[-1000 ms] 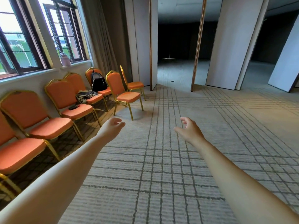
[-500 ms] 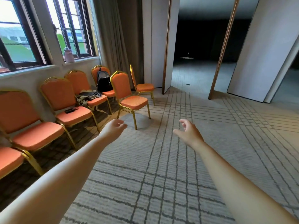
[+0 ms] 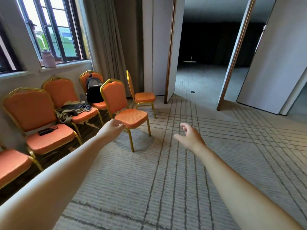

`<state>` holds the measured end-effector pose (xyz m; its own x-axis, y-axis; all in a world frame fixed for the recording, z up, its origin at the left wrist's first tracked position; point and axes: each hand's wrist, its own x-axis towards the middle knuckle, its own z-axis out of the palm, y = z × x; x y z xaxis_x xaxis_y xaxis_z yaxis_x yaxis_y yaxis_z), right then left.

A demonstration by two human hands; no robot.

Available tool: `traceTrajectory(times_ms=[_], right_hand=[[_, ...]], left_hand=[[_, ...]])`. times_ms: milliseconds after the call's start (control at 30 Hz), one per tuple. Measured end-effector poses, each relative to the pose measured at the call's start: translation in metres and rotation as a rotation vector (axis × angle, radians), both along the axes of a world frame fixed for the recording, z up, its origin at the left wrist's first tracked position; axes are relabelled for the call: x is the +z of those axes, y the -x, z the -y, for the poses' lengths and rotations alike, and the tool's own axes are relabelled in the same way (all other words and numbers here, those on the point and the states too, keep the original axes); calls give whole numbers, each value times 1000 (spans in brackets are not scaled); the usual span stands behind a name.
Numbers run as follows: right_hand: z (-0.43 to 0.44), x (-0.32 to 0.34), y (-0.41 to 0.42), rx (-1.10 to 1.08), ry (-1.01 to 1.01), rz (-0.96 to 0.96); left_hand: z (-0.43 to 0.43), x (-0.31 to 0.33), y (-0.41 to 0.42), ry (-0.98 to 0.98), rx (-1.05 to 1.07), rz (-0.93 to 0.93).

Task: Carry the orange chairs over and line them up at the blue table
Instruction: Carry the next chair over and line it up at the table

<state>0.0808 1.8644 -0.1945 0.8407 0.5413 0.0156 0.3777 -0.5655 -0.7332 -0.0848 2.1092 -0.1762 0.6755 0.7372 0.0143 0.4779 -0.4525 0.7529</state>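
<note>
**Both hands out, empty, short of the nearest orange chair**

A grey carpet (image 3: 166, 180) with a dark grid pattern covers the floor. Tall pale partition panels (image 3: 274, 63) stand on the right around an opening into a dark room. On the left are a window (image 3: 54, 30) and a long curtain (image 3: 106, 39).

The orange chairs with gold frames stand along the window wall, side by side. One chair (image 3: 29, 110) has a small black item (image 3: 47, 130) on its seat. The next chair (image 3: 61, 92) carries a heap of clothing (image 3: 73, 108). The one behind it (image 3: 99, 105) holds a black backpack (image 3: 93, 90). Another chair (image 3: 131, 117) stands out from the row on the open carpet, and beyond it a chair (image 3: 144, 97) is turned side-on near the curtain. A pale bottle (image 3: 48, 58) sits on the windowsill.

Both bare arms stretch forward. The left hand (image 3: 113, 128) shows loosely curled fingers and grasps nothing. It overlaps the front corner of the pulled-out chair's seat in the head view, and contact cannot be told. The right hand (image 3: 189, 136) is released, fingers spread and slightly bent, over bare carpet to the right of that chair.
</note>
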Motion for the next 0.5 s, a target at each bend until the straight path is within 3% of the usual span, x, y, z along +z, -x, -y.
traceTrajectory(times_ms=[300, 500], right_hand=[[-138, -22, -183, 23, 0, 5], [-242, -19, -342, 86, -12, -7]], left_hand=[[-128, -34, -172, 10, 42, -87], [-217, -33, -312, -6, 103, -49]])
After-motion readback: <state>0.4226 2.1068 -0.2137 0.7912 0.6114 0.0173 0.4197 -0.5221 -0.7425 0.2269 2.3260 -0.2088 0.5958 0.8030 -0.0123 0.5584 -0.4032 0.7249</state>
